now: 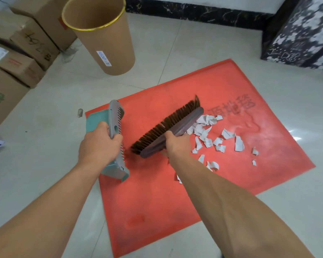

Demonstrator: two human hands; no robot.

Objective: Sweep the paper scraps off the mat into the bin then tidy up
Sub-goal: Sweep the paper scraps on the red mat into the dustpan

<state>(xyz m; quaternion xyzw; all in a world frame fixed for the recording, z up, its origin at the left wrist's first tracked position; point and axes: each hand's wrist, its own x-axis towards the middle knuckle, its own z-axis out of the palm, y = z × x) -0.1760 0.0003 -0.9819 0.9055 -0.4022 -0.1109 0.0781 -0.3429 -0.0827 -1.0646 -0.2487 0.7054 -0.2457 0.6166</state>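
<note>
Boxes [17,58] of brown cardboard sit beside the tall tan bin [108,43]; left hand [99,144] fingers curl round a teal plastic dustpan [96,121], right hand [176,144] fingers round a brown-bristled brush [177,120].

Paper scraps [213,135] on the mat [153,194], your brush [177,121] just left of them, your dustpan [114,116] left of the brush, bin [108,45] on the floor behind the mat

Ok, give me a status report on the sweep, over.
Left hand grips dustpan, right hand grips brush. Paper scraps lie on mat, right of brush, unswept. Bin upright beyond mat; nothing blocks the path.
</note>
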